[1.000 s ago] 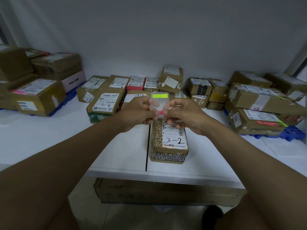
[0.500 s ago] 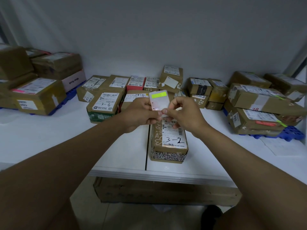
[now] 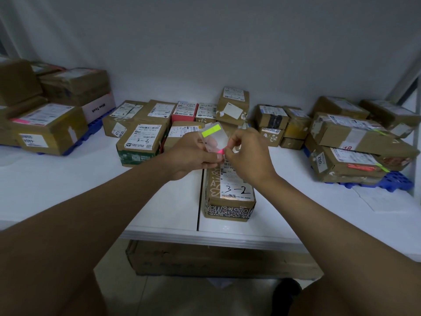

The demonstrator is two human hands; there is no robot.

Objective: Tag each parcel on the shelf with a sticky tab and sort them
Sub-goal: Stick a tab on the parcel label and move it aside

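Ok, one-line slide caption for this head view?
Left hand holds clear sticky-tab sheet; right hand pinches pink tab above brown cardboard "3-2" parcel.

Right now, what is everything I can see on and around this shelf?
Parcel marked 3-2: one, brown with a black patterned band, front centre of the shelf, below the hands.
Parcel marked 3-3: one, brown with a green base, left of centre.
Other parcels: many, mostly brown, one pink-red, along the back wall and stacked at both ends.
Pallets: blue, under the end stacks.
Shelf: white.
Long box: one, brown, on the floor under the shelf.
Tab sheet: one, clear, with a yellow-green strip on top.
Pink tab: one, at the sheet's lower edge.
Left hand: holds the sheet.
Right hand: pinches the pink tab.
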